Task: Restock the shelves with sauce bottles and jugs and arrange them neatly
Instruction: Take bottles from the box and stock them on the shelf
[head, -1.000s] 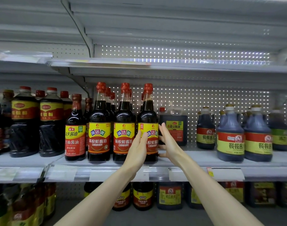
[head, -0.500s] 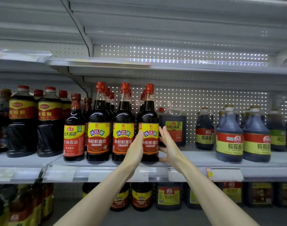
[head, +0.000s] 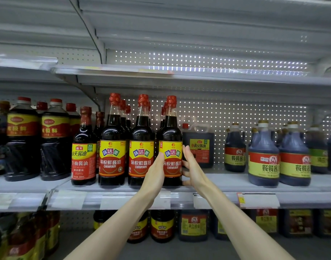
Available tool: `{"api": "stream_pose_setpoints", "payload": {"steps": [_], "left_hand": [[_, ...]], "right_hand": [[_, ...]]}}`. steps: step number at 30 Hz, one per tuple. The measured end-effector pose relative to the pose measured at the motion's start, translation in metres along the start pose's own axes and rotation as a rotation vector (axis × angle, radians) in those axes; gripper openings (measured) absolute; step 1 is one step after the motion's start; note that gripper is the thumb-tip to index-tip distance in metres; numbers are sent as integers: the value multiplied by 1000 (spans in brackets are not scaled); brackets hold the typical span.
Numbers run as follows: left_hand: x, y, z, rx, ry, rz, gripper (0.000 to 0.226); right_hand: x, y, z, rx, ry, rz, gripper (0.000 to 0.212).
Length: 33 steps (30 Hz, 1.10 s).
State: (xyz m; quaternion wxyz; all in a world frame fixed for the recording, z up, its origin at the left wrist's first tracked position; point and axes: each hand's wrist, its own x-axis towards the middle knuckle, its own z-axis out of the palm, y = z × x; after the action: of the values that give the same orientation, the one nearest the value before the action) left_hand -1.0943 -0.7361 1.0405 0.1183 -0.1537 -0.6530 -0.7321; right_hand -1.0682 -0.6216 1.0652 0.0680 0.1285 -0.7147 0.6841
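Three tall dark soy sauce bottles with red caps and yellow-red labels stand in a row at the front of the middle shelf. My left hand lies flat against the left side of the rightmost bottle, fingers straight and pointing up. On the bottle's right side, my right hand touches it with straight fingers. The bottle stands upright on the shelf between my two palms. More bottles of the same kind stand behind the row.
A square dark jug stands at the back right of the held bottle. Blue-tinted jugs fill the right end. Red-capped bottles crowd the left. Bare shelf lies between bottle and blue jugs. The shelf below holds more jugs.
Both hands have closed in on the rightmost red-capped bottle, the right hand moving left until it touches the bottle's side. The bottle stays upright in place.
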Motion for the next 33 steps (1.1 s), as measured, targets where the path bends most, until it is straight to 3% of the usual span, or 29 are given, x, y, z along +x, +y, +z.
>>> {"api": "stream_pose_setpoints", "payload": {"steps": [5,33], "left_hand": [[3,-4,-5,11,7,1,23],[1,-6,-6,99,42,28,29]], "right_hand": [[0,2,2,-18,-6,-11,53],[6,9,1,-44,-15,-4,56]]}}
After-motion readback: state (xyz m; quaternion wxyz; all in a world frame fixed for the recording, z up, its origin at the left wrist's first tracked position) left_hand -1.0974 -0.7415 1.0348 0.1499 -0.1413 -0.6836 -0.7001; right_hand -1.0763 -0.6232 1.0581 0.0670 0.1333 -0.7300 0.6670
